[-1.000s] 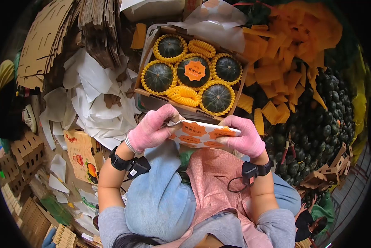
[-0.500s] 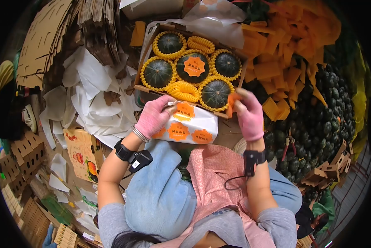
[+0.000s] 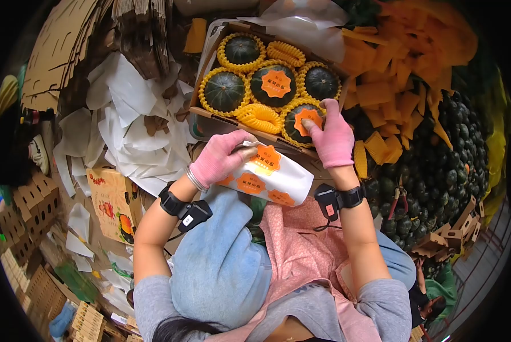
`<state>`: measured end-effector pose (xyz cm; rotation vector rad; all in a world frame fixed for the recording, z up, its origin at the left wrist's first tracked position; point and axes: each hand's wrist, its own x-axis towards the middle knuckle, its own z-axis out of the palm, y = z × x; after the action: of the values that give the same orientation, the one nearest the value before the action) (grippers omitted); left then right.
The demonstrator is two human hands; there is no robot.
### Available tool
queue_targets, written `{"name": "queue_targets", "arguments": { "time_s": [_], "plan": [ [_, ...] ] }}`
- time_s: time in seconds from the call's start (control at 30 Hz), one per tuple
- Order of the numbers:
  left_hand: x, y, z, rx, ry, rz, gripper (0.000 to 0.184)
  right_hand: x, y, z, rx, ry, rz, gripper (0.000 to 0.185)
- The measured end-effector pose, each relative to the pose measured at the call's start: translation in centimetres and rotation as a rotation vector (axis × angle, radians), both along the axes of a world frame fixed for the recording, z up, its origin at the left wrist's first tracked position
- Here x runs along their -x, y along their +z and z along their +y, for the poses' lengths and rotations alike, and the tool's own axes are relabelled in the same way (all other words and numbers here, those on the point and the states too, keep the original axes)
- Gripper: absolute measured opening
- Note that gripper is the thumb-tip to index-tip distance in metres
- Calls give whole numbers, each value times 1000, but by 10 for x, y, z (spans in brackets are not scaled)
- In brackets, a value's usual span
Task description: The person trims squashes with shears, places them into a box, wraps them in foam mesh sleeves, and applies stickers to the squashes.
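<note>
My left hand (image 3: 224, 158), in a pink glove, pinches the edge of a white sheet (image 3: 289, 179) with orange stickers, held over my lap. Above it, a cardboard box (image 3: 207, 117) holds several dark green pumpkins (image 3: 225, 91) in yellow foam nets. Two coiled yellow foam nets (image 3: 259, 118) lie between them. The central pumpkin bears an orange sticker (image 3: 276, 84). My right hand (image 3: 333, 138), also gloved in pink, presses its thumb on an orange sticker (image 3: 308, 121) on the lower right pumpkin, its fingers at the sticker's edge.
White paper sheets (image 3: 133, 108) are heaped left of the box, near a printed carton (image 3: 110, 205). Flat cardboard (image 3: 62, 51) is stacked at the upper left. Orange foam pieces (image 3: 392, 91) and many loose pumpkins (image 3: 438, 171) lie right. Another person (image 3: 432, 305) shows at lower right.
A sticker came off the sheet into my right hand, which moved it up onto the lower right pumpkin. My left hand kept the sheet, now tilted down to the right.
</note>
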<state>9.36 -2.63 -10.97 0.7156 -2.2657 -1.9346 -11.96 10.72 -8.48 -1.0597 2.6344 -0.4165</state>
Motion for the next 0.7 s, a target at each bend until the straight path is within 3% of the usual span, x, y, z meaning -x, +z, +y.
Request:
{"name": "queue_targets", "arguments": {
  "time_s": [0.07, 0.17, 0.2, 0.23, 0.37, 0.43, 0.53, 0.63, 0.67, 0.7],
  "plan": [
    [-1, -1, -1, 4, 20, 16, 18, -7, -2, 4, 56, 165, 367, 47],
    [-3, 5, -5, -23, -3, -64, 16, 4, -4, 20, 118, 485, 525, 34],
    [-5, 5, -5, -14, 5, -58, 16, 2, 13, 19, 8, 403, 561, 25],
    [-5, 6, -6, -2, 16, -52, 16, 2, 25, 20, -126, 385, 661, 29],
    [-6, 6, -7, 5, 41, -15, 15, -38, 41, 5, 150, 398, -25, 35],
    [-7, 9, -9, -22, 59, 2, 13, -52, 31, -6, 233, 482, -107, 30],
    [-16, 14, -18, -264, 142, 23, 18, -53, 14, -21, 495, 641, 54, 23],
    [-26, 4, -30, -241, 301, -34, 25, -50, 30, -43, 643, 819, -238, 26],
    [-29, 8, -38, -1, 330, -140, 19, -43, 30, -51, 643, 848, -517, 21],
    [-33, 12, -46, 238, 351, -247, 13, -45, 21, -56, 603, 529, -1069, 27]
  ]
}}
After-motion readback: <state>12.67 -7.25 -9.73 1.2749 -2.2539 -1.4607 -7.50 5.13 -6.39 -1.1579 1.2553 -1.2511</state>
